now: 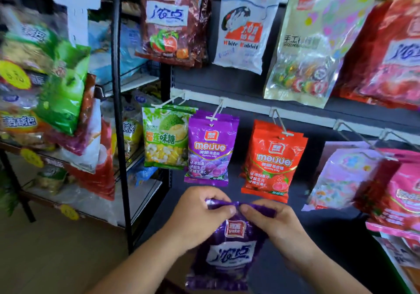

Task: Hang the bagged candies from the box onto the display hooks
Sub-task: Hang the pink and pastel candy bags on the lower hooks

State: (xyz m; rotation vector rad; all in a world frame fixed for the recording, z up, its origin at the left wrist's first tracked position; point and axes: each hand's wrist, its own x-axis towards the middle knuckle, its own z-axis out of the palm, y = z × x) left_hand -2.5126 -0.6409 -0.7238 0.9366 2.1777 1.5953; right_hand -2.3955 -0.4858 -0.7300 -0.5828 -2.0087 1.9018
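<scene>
The left hand (201, 209) and right hand (270, 221) are bare, with bare forearms (141, 264) and short fingernails (232, 209)

You are in a shop. Bags of candy (272, 159) hang in rows on hooks (279, 122). Round yellow price tags (69, 211) sit near them.

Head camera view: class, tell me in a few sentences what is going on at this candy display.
A person is stocking a shop's candy display. The left hand and right hand both pinch the top edge of a purple candy bag, held below the hanging purple gummy bag and red gummy bag. It is not yet on any hook.
</scene>
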